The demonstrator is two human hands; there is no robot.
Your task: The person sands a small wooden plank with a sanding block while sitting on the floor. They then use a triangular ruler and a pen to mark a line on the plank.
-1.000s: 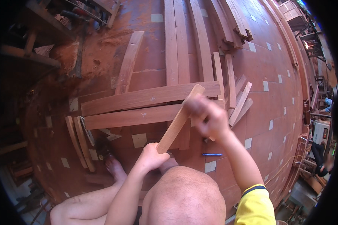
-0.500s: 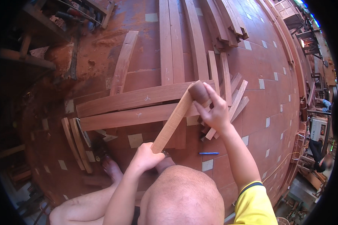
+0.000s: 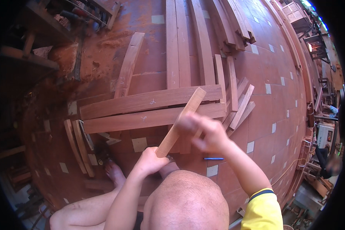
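Observation:
I hold a slim light wooden strip (image 3: 191, 105) slanting up to the right over the red tiled floor (image 3: 272, 115). My left hand (image 3: 149, 163) is shut on its lower end, close above my knee. My right hand (image 3: 204, 133), blurred by motion, is wrapped around the strip's middle. Whether there is anything between that palm and the wood is hidden. The strip's upper end lies over two long reddish planks (image 3: 142, 119) that run crosswise on the floor.
Several long boards (image 3: 172, 42) lie lengthwise beyond the planks, with short offcuts (image 3: 241, 107) at the right. Curved wooden pieces (image 3: 76, 147) lie at the left beside my bare foot (image 3: 115, 173). A blue pen (image 3: 213, 158) lies on the floor. Sawdust (image 3: 63, 57) is heaped at the far left.
My right hand has slid from the strip's top end down to its middle. The left hand and the strip have stayed nearly in place.

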